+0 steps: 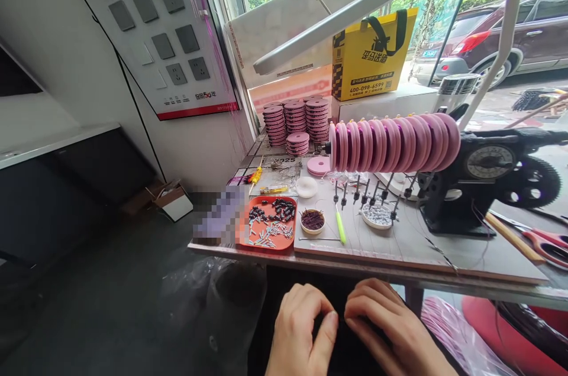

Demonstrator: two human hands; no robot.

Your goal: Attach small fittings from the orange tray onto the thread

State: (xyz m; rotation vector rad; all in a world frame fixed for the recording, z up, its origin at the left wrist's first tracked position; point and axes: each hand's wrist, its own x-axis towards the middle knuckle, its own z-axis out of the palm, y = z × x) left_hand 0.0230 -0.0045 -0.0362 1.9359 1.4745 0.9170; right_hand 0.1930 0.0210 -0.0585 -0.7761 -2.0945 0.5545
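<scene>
Both hands sit below the near edge of the worktable (399, 249), fingertips almost meeting. Left hand (302, 329) is curled, thumb toward forefinger; right hand (390, 329) is curled likewise; whether either pinches anything cannot be told. On the worktable above them: orange tray (242, 234) of beads, green-handled tool (340, 227), row of pink spools (394, 142)

Person's body, as seen: left hand (302, 329) and right hand (390, 329), both bare, no gloves, rings, watch or sleeve visible to the frame edge; nails short and unpainted; dark clothing below.
</scene>
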